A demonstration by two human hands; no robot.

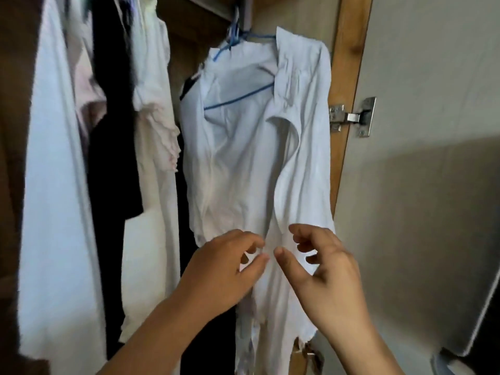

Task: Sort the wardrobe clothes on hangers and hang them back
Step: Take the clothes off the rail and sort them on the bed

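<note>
White collared shirt hangs on a blue hanger at the right end of the wardrobe, just beside the wooden side panel with the metal door hinge. Long axis runs vertical, collar up by the hook, hem down and out of frame at the bottom; open front faces the camera, placket gaping mid-chest and coming together lower down. Both hands work at that lower front, likely closing it so the shirt sits straight on the hanger. Left hand has thumb and forefinger curled, tips close together at the left front edge, seems to pinch the cloth but blur makes contact uncertain. Right hand has fingers bent and spread apart, thumb pointing at the placket, tips against or just in front of the right edge; cannot tell if it actually grips. The two thumbs are near each other across the seam, which fits buttoning or aligning the edges. No button visible. To the left hang other garments: a pale ruffled top, a dark garment, a long white garment. Shirt is already hung, so my guess is tidying before the next piece.
</note>
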